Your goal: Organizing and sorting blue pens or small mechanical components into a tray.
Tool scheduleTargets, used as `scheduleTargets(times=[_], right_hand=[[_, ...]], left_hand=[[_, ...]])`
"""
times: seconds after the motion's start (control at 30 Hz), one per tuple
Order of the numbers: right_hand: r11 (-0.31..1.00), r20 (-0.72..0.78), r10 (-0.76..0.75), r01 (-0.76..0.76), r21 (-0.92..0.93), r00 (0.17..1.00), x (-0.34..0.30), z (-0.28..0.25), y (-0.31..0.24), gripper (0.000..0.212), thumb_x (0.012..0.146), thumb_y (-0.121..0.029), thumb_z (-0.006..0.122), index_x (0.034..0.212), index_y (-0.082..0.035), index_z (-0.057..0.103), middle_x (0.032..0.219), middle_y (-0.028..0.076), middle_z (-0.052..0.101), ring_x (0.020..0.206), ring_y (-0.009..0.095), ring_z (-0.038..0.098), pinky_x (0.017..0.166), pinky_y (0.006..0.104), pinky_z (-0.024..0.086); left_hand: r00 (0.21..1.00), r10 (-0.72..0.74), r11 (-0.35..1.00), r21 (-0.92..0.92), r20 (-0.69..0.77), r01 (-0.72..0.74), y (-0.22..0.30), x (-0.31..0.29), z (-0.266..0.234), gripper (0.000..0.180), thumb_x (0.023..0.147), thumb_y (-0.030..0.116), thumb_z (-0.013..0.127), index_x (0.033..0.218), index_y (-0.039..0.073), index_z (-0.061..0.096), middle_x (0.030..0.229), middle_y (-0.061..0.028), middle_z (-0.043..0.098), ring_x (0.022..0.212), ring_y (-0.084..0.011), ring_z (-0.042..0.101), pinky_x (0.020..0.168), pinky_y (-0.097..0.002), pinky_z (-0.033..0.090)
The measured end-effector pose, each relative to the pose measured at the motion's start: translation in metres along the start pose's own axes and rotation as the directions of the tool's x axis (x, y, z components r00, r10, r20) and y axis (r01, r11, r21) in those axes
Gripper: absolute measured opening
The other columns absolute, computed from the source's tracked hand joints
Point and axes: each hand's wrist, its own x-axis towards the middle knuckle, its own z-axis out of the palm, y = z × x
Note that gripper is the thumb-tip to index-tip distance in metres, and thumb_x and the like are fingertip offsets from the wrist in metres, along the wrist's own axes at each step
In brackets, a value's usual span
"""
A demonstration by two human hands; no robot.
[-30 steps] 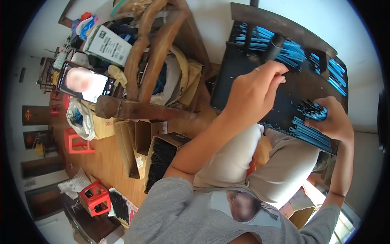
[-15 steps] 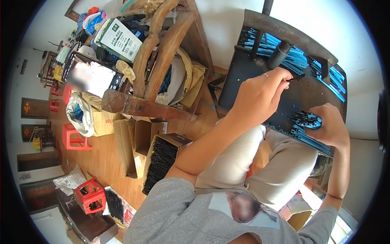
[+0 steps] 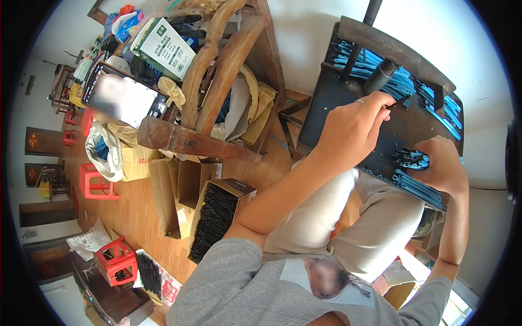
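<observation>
My left hand (image 3: 350, 130), with a ring on one finger, is closed in a pinch over the dark metal worktable (image 3: 321, 122). From its fingertips sticks a small, thin black piece (image 3: 401, 101) whose kind I cannot make out. My right hand (image 3: 445, 165) is wrapped round a bundle of blue strips with black ends (image 3: 409, 157) at the table's near right. More blue strips (image 3: 416, 187) lie along the near edge below that bundle. At the back are a pile of blue strips (image 3: 399, 84) and another group of blue strips (image 3: 445, 117) to the right.
A metal post (image 3: 379, 77) and a curved bar (image 3: 397, 49) stand over the table's back. Left of my legs sits a carton of black strips (image 3: 212, 220) beside an open carton (image 3: 166, 195). Farther left are a wooden chair (image 3: 190, 144), a phone (image 3: 128, 98) and red stools (image 3: 117, 261).
The view has shifted a little, so the table appears slightly farther right. My left hand keeps its pinch on the black piece, and my right hand still grips the bundle.
</observation>
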Motion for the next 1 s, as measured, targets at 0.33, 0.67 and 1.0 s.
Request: scheduleTargets(times=[0.33,0.67,1.0], right_hand=[[0.992,-0.116,0.014,0.001,0.126,0.993,-0.004,0.001,-0.006,0.029,0.055,-0.02,0.073,0.075,0.0,0.067,0.07,0.017,0.06,0.073,0.035,0.054,0.066,0.0412,0.04],[0.999,-0.109,0.038,-0.034,0.037,0.993,-0.005,0.007,-0.008,0.026,0.053,-0.018,0.069,0.067,0.003,0.061,0.065,0.021,0.056,0.07,0.038,0.053,0.063,0.0442,0.04],[1.0,-0.174,0.008,-0.012,-0.026,0.985,-0.01,0.003,-0.008,0.024,0.052,-0.013,0.07,0.067,0.001,0.058,0.065,0.019,0.056,0.069,0.037,0.052,0.063,0.0409,0.041]], left_hand=[[0.997,-0.046,0.998,-0.053,-0.065,0.042,-0.001,0.0,0.0,0.023,0.089,0.001,0.057,0.112,0.001,0.059,0.082,-0.0131,0.069,0.074,-0.0232,0.07,0.063,-0.0299,0.055],[0.996,-0.088,0.989,-0.117,0.004,0.088,-0.004,-0.001,0.001,0.014,0.09,0.0,0.056,0.104,-0.002,0.058,0.089,-0.0145,0.068,0.08,-0.022,0.071,0.067,-0.0303,0.057],[0.996,-0.093,0.981,-0.172,0.01,0.093,-0.002,0.0,0.001,0.013,0.09,-0.001,0.055,0.103,-0.002,0.057,0.088,-0.0136,0.068,0.082,-0.022,0.071,0.068,-0.0304,0.057]])
